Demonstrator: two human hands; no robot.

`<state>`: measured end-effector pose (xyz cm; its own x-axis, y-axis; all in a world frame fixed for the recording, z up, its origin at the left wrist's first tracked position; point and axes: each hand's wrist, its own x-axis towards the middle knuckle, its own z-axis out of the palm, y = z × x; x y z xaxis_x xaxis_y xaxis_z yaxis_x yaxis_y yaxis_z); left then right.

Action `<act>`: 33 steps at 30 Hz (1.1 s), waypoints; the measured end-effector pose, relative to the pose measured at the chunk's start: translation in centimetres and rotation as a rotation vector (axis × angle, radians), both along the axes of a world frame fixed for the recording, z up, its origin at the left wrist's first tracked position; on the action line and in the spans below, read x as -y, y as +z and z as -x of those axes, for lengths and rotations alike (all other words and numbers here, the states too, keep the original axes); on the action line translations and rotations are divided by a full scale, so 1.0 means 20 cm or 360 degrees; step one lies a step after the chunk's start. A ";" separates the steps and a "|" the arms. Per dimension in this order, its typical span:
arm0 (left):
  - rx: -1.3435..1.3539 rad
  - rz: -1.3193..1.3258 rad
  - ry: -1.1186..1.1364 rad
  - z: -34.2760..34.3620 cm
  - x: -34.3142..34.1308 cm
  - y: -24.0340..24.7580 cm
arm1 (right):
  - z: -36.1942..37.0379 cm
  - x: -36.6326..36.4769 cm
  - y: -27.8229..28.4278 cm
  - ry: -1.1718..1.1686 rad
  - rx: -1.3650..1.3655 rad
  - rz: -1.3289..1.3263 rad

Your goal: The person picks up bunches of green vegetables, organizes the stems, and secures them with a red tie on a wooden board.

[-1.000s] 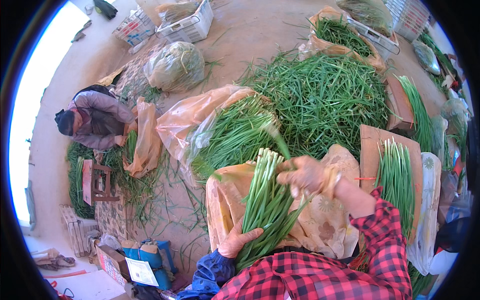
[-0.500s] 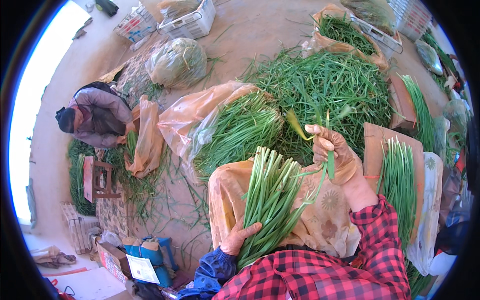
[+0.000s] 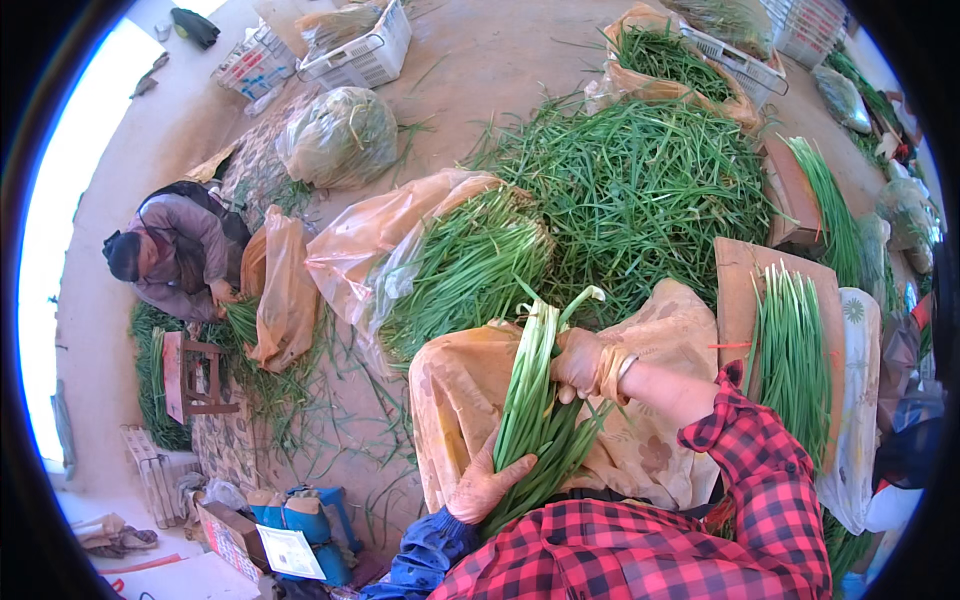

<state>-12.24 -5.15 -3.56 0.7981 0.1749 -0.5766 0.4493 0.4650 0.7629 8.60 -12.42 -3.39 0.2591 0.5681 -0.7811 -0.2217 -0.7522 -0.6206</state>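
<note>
A bunch of long green chives [image 3: 527, 395] lies slanting across my lap, pale cut ends pointing away from me. My left hand [image 3: 487, 488] is closed round its lower, leafy part. Against the bunch's right side, my right hand [image 3: 582, 364] has its fingers curled on the stalks, its fingertips partly hidden. A tan patterned apron [image 3: 650, 440] covers my knees under the bunch. To the right, another bunch of chives [image 3: 792, 350] rests on a brown board [image 3: 737, 305], with a red band at the board's edge.
Ahead lies a large loose heap of chives [image 3: 640, 195], beside an orange plastic bag [image 3: 375, 225] with more stalks. At far left a person [image 3: 185, 245] bends over chives near a small wooden stool [image 3: 190, 375]. White crates [image 3: 370, 55] stand at the back.
My right hand has come down and left from above the lap onto the bunch; the loose yellowish blade no longer shows in it. My left hand keeps its hold.
</note>
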 end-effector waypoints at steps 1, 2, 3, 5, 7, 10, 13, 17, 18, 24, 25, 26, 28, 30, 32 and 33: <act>0.0031 -0.0025 -0.0008 0.00 0.01 0.00 | 0.01 0.01 0.00 0.0042 0.0116 0.0008; 0.0033 -0.0022 -0.0008 0.00 0.01 -0.01 | 0.02 0.02 -0.01 0.0042 0.0118 0.0011; 0.0041 -0.0028 -0.0003 -0.01 0.02 -0.01 | 0.02 0.03 -0.03 0.0147 0.0392 -0.0040; 0.0045 -0.0037 0.0004 -0.01 0.02 -0.02 | 0.02 0.03 -0.02 0.0400 0.0842 -0.0032; 0.0055 0.0028 0.0073 -0.01 0.03 -0.03 | -0.02 0.05 -0.12 0.0496 0.1250 -0.0022; -0.0026 0.0282 0.0160 0.01 0.01 -0.02 | -0.17 0.03 -0.12 0.0680 0.1622 0.0054; -0.0081 0.0548 0.0218 0.06 -0.05 -0.05 | -0.37 0.00 0.02 0.0484 0.1923 -0.0182; -0.0093 0.0739 0.0262 0.06 -0.06 -0.09 | -1.01 0.24 0.22 -0.0293 0.1983 0.0053; -0.0092 0.0737 0.0254 0.06 -0.07 -0.10 | -1.02 0.27 0.28 -0.0348 0.2240 0.0552; -0.0249 0.0517 0.0354 0.09 -0.09 -0.10 | -0.50 0.22 0.30 0.0328 0.1648 -0.0788; -0.0254 0.0523 0.0341 0.08 -0.08 -0.09 | -0.36 0.20 0.21 0.0710 0.2364 -0.0842; -0.0232 0.0491 0.0345 0.09 -0.08 -0.08 | -0.21 0.18 0.27 0.0869 0.2011 -0.0877; -0.0187 0.0490 0.0281 0.05 -0.06 -0.09 | -0.01 0.17 0.13 0.0981 0.2166 -0.0335; -0.0119 0.0502 0.0342 0.06 -0.05 -0.07 | 0.04 0.13 0.12 0.0983 0.1805 -0.0146; -0.0143 0.0471 0.0376 0.09 -0.05 -0.09 | 0.06 0.14 0.11 0.0968 0.1775 -0.0154; -0.0139 0.0496 0.0411 0.09 -0.06 -0.08 | 0.07 0.14 0.11 0.0946 0.1746 -0.0142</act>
<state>-13.96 -4.02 -5.15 0.6967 0.1691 -0.6971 0.3443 0.7737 0.5319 7.15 -15.28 -1.22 0.4341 0.8599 -0.2687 0.8030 -0.5045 -0.3172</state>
